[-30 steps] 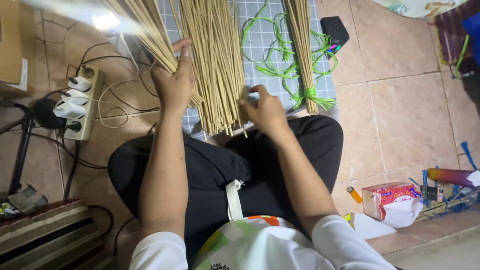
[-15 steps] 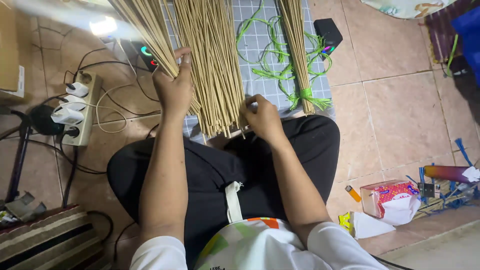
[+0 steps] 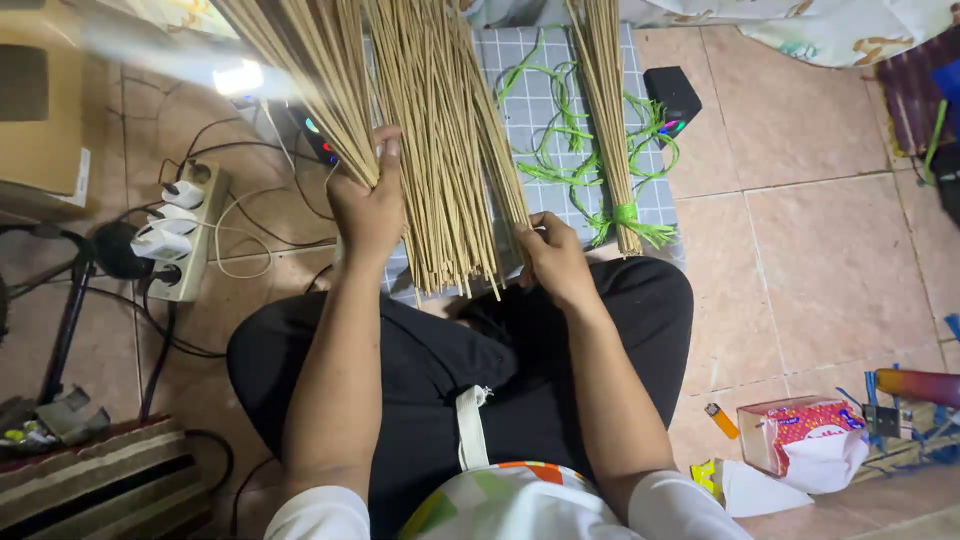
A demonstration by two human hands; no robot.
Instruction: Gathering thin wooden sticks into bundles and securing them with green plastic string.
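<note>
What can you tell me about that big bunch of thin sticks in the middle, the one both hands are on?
The middle bundle of sticks is a thick sheaf of thin, straight, pale tan sticks that look like bamboo or reed. It lies loose and untied on a grey checked mat, its uneven cut ends pointing towards the person's lap. The left hand grips sticks at its left side; the right hand touches its right edge near the ends.

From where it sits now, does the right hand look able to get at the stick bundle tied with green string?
Probably yes: the right hand rests beside the green-tied stick bundle, with only bare grey checked mat between.
</note>
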